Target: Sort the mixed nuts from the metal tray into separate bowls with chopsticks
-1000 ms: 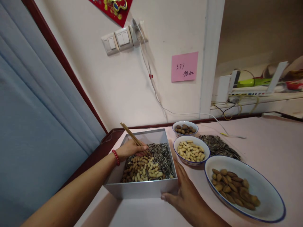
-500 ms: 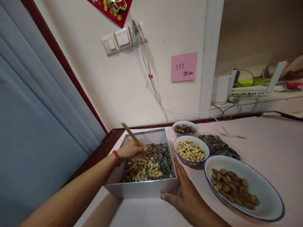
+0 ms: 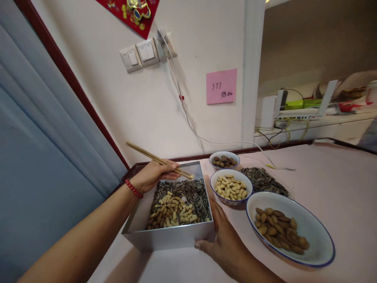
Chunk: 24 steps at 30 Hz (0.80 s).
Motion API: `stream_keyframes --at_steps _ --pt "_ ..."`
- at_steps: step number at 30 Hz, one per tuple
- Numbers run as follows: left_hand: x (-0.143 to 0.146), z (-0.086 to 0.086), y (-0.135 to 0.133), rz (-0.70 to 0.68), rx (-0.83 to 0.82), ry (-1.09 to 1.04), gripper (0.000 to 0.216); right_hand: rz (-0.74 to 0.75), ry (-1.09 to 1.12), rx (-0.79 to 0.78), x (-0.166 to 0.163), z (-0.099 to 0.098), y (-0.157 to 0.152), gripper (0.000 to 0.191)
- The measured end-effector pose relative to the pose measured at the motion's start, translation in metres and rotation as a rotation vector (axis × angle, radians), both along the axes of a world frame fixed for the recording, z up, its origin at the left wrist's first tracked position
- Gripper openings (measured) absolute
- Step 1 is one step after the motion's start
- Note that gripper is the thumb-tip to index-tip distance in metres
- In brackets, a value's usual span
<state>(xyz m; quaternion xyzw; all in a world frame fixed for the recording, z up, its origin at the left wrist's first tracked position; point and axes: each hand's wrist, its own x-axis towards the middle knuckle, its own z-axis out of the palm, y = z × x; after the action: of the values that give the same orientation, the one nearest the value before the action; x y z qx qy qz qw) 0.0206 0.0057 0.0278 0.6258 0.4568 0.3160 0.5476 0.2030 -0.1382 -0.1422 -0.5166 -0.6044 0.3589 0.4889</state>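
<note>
My left hand (image 3: 151, 175), with a red bead bracelet (image 3: 134, 189), is closed around a pair of chopsticks (image 3: 141, 151). Between their tips sits a small pale peanut (image 3: 191, 176), held above the box. The silver-grey open box (image 3: 171, 238) contains striped sunflower seeds (image 3: 200, 195) toward the back and right. Unshelled peanuts (image 3: 176, 208) and brown almond-like nuts (image 3: 156, 220) lie nearer its front left. My right hand (image 3: 224, 237) grips the box's front right corner, thumb on the front wall and fingers along the right side.
Right of the box stand a bowl of peanuts (image 3: 249, 190), a small bowl of round brown nuts (image 3: 212, 165) and a large oval bowl of almond-like nuts (image 3: 319, 245). A pile of sunflower seeds (image 3: 263, 181) lies behind. A white cable (image 3: 232, 142) runs onto the table.
My left hand has lifted the chopsticks up from the box's contents, with a peanut now at their tips. My right hand keeps its hold on the box. The view has shifted slightly.
</note>
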Motion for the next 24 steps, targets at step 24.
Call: stream_keyframes --at_steps 24 --pt "0.014 0.002 -0.012 -0.206 0.087 0.219 0.027 -0.01 -0.03 -0.003 0.0 -0.003 0.001 0.111"
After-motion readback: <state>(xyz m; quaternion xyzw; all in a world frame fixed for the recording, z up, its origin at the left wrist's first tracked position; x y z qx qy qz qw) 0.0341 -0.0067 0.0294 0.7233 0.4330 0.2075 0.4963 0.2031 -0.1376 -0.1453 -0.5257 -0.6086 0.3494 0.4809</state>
